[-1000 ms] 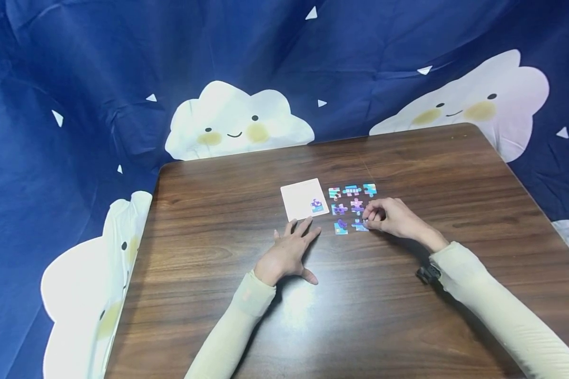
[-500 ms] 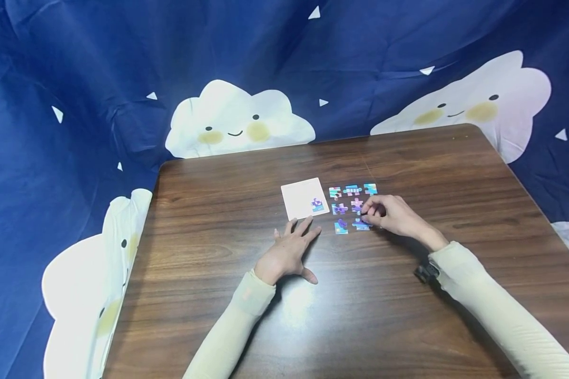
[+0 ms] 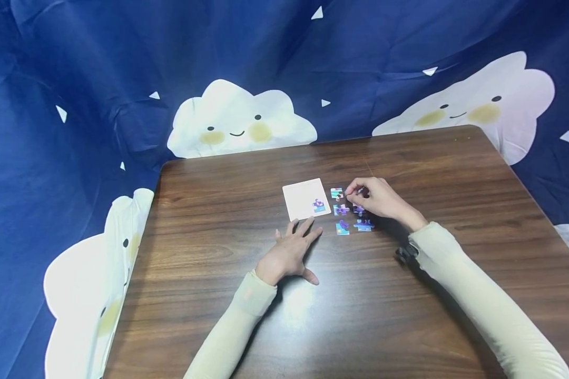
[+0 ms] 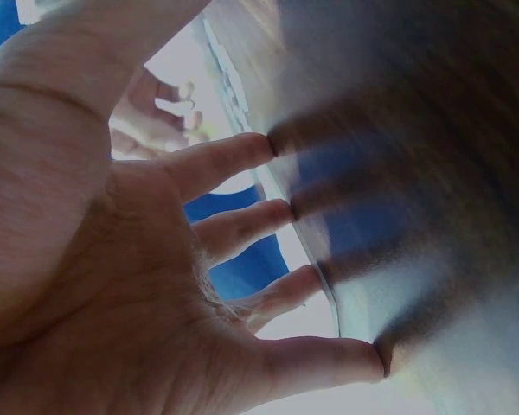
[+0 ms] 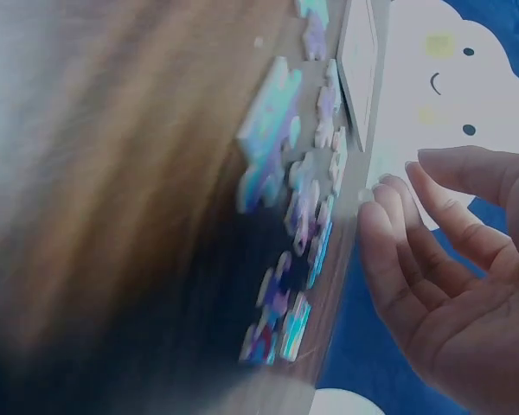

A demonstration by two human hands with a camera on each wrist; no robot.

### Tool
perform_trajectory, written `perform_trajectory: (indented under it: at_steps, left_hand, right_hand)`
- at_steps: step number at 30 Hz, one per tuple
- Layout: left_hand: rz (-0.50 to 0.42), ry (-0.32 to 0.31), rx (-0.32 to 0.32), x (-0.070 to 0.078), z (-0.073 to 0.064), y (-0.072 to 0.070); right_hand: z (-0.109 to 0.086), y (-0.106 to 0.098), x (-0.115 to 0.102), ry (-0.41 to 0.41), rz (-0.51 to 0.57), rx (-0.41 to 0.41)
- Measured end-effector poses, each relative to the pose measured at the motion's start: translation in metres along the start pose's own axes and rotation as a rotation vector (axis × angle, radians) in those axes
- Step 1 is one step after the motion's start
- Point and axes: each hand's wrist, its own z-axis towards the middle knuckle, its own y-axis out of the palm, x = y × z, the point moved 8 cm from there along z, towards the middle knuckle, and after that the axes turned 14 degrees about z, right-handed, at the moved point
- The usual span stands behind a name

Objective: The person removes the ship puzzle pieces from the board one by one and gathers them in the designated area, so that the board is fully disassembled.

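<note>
Jigsaw puzzle pieces in blue, purple and pink lie in loose rows on the brown table, among them a lower-right piece [image 3: 363,225] and a top-left piece [image 3: 336,193]. My right hand [image 3: 379,197] hovers over the upper pieces and hides some of them. In the right wrist view its fingers are loosely bent, with nothing seen between them. My left hand [image 3: 289,253] rests spread on the table, its fingertips close to the near edge of a white square board [image 3: 300,197]. A blue and purple piece [image 3: 319,205] sits in that board's lower right corner.
The wood-grain table [image 3: 208,210] reaches back to a dark blue curtain [image 3: 275,42] printed with white clouds. A small black device [image 3: 405,254] is at the right wrist. The lower-left piece [image 3: 342,228] lies to the right of the left fingertips.
My right hand has moved from the lower-right piece up and left over the top row. That lower piece is now uncovered, while upper pieces are partly hidden. The left hand stays put.
</note>
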Motion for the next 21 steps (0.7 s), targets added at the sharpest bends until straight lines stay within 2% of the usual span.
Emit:
perform_trajectory:
  at_steps: [9, 21]
  left_hand:
    - [0.006, -0.002, 0.007, 0.000, 0.000, 0.000]
    - [-0.003, -0.006, -0.002, -0.001, 0.001, 0.001]
  right_hand:
    - [0.027, 0.017, -0.012, 0.016, 0.017, -0.050]
    - [0.044, 0.048, -0.020, 0.041, 0.026, -0.104]
